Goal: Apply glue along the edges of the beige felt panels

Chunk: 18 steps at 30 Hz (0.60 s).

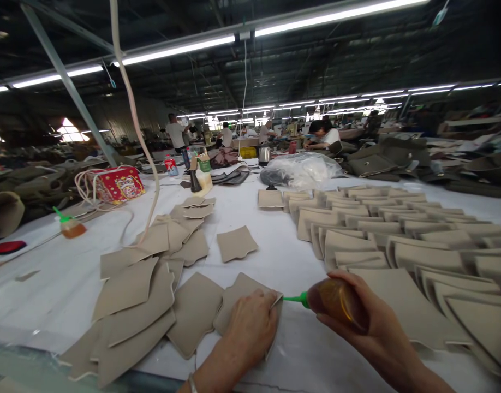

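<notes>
My left hand (250,322) presses on a beige fabric-like panel (239,289) at the table's front, its fingers bent over the panel's right edge, which looks folded up there. In my right hand (375,322) lies a squeeze bottle (336,303) of amber liquid, probably glue, tilted on its side. Its thin green nozzle points left, with the tip at the panel's right edge. Just left of my left hand are another flat panel (197,311) and a loose, overlapping pile of panels (131,289). A single panel (236,243) rests farther back.
Rows of folded beige panels (352,245) cover the right side of the white table (287,254). A second bottle (72,226), a red box (118,184) and a hanging cable (131,103) are to the left. Clear plastic bags (302,170) lie behind; people work farther off.
</notes>
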Each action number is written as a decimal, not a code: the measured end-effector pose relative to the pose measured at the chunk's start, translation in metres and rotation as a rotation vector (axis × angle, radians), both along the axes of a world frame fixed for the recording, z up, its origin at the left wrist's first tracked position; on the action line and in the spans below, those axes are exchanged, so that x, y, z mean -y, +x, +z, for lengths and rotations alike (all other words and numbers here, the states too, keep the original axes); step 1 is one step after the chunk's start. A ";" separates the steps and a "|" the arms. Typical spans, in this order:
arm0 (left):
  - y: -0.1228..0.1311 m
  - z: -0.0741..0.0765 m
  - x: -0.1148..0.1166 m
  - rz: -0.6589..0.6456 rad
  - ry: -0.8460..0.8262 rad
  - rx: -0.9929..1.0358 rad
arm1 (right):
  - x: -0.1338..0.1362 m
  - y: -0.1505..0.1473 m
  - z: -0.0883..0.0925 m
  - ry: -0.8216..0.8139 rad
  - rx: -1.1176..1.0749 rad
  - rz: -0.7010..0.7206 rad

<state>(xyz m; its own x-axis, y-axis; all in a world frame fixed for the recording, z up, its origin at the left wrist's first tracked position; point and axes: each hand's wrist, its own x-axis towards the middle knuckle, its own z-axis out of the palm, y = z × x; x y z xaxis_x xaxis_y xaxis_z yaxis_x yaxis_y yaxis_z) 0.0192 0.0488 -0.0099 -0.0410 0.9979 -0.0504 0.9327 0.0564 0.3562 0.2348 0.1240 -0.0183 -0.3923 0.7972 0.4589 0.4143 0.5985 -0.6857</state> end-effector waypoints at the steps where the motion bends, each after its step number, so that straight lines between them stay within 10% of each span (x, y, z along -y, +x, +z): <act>1: 0.001 0.000 0.000 0.003 -0.005 -0.006 | 0.000 0.000 0.000 -0.018 -0.001 -0.001; 18: 0.008 -0.004 0.002 0.025 -0.027 -0.089 | -0.005 0.006 -0.009 -0.163 -0.077 0.031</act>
